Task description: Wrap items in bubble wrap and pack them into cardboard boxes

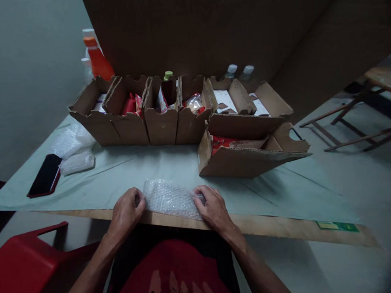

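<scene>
Your left hand [126,211] and right hand [213,207] each close a grip on one end of the bubble-wrap bundle [170,198] at the bench [143,172] front edge; beyond stands an open cardboard box [246,154], then a row of boxes [139,114].

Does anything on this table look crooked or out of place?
The front cardboard box sits askew, out of line with the row of boxes behind it. A spare bubble wrap piece lies loose beside the phone.

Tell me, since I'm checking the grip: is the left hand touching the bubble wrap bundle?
Touching. The head view shows the left hand with its fingers curled onto the left end of the bubble wrap bundle.
</scene>
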`<act>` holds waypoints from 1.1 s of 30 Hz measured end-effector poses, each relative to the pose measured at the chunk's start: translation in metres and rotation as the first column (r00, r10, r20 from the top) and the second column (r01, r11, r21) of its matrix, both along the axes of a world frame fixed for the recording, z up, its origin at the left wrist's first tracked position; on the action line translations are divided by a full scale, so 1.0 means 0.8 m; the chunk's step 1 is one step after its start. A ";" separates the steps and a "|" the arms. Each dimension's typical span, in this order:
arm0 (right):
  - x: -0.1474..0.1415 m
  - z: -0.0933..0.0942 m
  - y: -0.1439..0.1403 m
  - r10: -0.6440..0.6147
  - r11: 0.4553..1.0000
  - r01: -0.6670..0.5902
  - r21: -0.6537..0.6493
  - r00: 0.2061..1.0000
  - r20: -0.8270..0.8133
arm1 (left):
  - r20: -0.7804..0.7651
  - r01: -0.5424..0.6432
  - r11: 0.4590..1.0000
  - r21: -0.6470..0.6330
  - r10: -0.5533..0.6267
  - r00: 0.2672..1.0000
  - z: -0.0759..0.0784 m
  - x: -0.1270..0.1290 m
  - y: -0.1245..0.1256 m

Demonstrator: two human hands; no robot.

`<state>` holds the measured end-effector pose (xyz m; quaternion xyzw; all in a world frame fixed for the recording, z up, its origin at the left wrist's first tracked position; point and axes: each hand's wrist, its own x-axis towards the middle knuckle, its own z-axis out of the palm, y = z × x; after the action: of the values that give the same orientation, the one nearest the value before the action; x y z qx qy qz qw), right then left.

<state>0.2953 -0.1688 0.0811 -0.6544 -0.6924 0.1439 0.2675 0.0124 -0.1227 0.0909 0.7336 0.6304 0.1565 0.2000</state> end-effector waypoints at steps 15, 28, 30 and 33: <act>-0.034 -0.019 -0.058 -0.118 0.978 -0.014 -0.208 0.786 -0.607 | -0.051 0.406 0.890 0.210 -0.405 0.913 0.019 0.087 0.114; -0.037 0.004 -0.047 -0.223 0.929 -0.191 -0.318 0.396 -0.891 | 0.305 0.407 0.903 0.141 -0.430 0.849 -0.002 0.028 -0.037; -0.036 0.004 -0.048 -0.196 0.952 -0.144 -0.270 0.388 -0.900 | 0.366 0.252 0.965 0.064 -0.258 0.894 -0.005 0.044 -0.020; -0.032 0.005 -0.051 -0.135 0.983 -0.034 -0.182 0.540 -0.831 | 0.363 0.152 0.987 -0.049 -0.124 0.923 -0.007 0.059 0.008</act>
<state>0.2697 -0.2097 0.0853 -0.5459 -0.4448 0.4925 0.5115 0.0598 -0.1160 0.0854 0.7270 0.5355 0.2490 0.3501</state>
